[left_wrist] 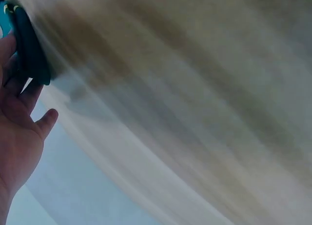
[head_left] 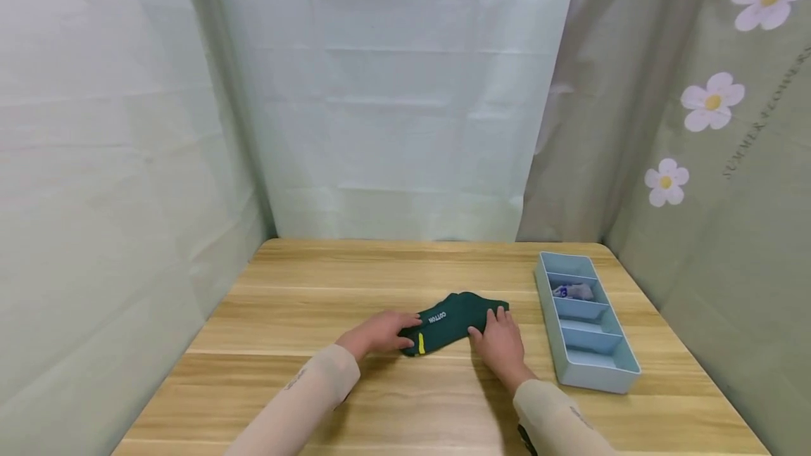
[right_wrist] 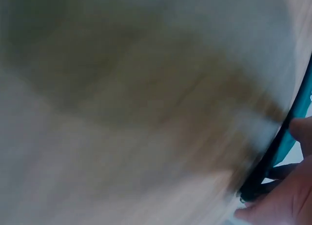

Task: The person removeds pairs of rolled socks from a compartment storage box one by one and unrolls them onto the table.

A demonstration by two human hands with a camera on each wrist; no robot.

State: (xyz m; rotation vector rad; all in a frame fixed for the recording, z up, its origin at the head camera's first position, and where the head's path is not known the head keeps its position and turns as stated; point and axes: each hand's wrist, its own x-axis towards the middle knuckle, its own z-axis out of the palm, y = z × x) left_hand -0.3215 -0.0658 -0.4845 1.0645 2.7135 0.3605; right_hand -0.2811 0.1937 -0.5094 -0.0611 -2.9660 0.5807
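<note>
A pair of dark green socks (head_left: 453, 322) lies flat over the table in the head view, with white "COTTON" lettering and a yellow stripe near the left end. My left hand (head_left: 383, 333) grips that end, thumb at the near edge and fingers at the far one. At the opposite end my right hand (head_left: 500, 345) pinches the fabric between thumb and fingers. In the left wrist view the dark fabric (left_wrist: 31, 49) sits among the fingers of the left hand (left_wrist: 19, 122). The right wrist view shows the socks' edge (right_wrist: 278, 147) between the right thumb and fingers.
A light blue divided box (head_left: 557, 343) stands to the right of the right hand, with several compartments. A clear plastic packet (head_left: 575, 292) lies in one toward its far end. The wooden table (head_left: 304, 273) is enclosed by pale curtains (head_left: 393, 125) at the back and sides.
</note>
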